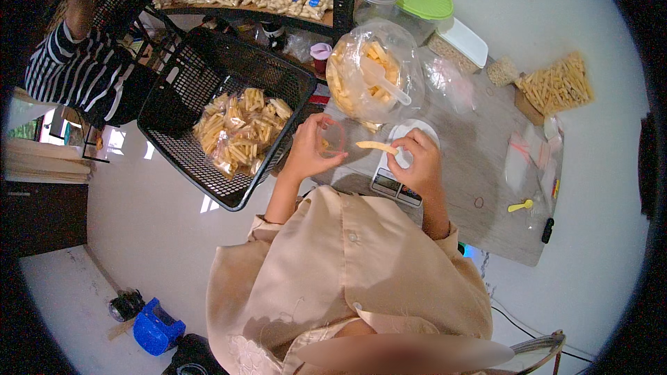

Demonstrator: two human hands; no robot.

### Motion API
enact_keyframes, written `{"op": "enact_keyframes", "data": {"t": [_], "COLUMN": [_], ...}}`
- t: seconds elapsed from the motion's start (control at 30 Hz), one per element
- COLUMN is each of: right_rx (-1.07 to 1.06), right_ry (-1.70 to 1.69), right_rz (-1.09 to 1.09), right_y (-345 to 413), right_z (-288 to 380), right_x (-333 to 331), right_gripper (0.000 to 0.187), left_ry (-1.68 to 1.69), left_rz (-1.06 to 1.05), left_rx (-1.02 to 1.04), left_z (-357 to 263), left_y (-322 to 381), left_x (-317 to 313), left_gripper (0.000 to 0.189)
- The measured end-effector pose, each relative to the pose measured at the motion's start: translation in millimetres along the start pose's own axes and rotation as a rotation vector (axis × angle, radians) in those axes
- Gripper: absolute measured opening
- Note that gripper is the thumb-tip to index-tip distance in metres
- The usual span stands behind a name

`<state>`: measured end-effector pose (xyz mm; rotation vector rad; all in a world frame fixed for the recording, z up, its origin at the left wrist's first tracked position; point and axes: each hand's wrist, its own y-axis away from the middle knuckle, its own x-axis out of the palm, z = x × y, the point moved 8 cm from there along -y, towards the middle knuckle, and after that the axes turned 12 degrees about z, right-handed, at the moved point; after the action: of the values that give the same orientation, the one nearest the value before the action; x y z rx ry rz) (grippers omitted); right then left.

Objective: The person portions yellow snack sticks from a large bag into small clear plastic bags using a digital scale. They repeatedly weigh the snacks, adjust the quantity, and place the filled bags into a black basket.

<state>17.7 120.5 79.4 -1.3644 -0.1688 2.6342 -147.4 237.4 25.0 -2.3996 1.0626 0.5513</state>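
My left hand [307, 147] holds a small clear plastic bag [332, 138] by its pinkish-red rim, with the mouth spread wide. A little yellowish food shows low in the bag. Between the thumb and fingers of my right hand [419, 159] is one pale yellow snack stick [376, 146], its free tip pointing left toward the bag. Below that hand sits a white digital kitchen scale [386, 179], partly covered by it. Just beyond both hands stands a large clear bag of snack sticks [341, 86], with a translucent plastic scoop [388, 86] lying inside.
Left of me, a black plastic basket [180, 159] holds several filled snack bags [242, 133]. A grey wood-look table [458, 166] carries lidded containers [458, 44], a yellow spoon [520, 206] and empty bags [521, 159]. Another person in a striped sleeve [78, 75] is at the far left.
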Motion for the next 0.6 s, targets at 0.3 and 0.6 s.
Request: {"op": "enact_keyframes", "data": {"t": [0.3,0.6], "right_rx": [-0.186,0.179], "right_ry": [0.233,-0.049], "right_rz": [0.061,-0.379], "right_y": [-36,-15], "right_z": [69,-17], "right_x": [16,-31], "right_gripper": [0.017,0.026], "left_ry": [-0.016,0.277], "left_rz": [0.08,-0.034], "left_rx": [0.068,0.081], "left_z": [-23,-2], "left_y": [-5,3], "left_x": [28,13], "left_gripper": [0.065,0.059]}}
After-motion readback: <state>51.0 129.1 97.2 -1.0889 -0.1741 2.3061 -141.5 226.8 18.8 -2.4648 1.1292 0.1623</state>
